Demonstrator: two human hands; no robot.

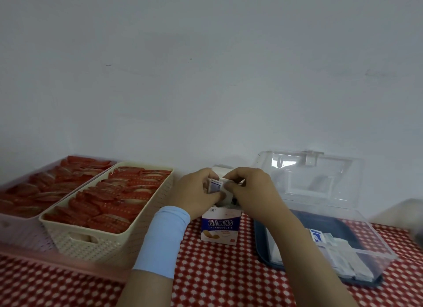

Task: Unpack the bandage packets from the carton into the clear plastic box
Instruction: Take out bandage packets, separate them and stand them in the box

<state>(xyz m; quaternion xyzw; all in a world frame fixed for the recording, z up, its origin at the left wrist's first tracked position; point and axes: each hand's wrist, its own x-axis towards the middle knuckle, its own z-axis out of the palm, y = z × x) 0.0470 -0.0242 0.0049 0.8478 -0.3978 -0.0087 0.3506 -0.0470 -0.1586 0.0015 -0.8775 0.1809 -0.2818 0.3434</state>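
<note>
Left grip [196, 192] and right grip [249, 190] both pinched one wad of packets [216, 185], fingers curled round it. Carton [220, 226] stood open just below both grips on the desk [217, 274]. Clear box [375, 238] sat right of and below the right grip, lid [320, 169] raised, loose packets [343, 256] inside. Cream basket [109, 242] of red sachets [119, 199] lay left of the left grip. Blue cuff [162, 238] on left forearm.
</note>
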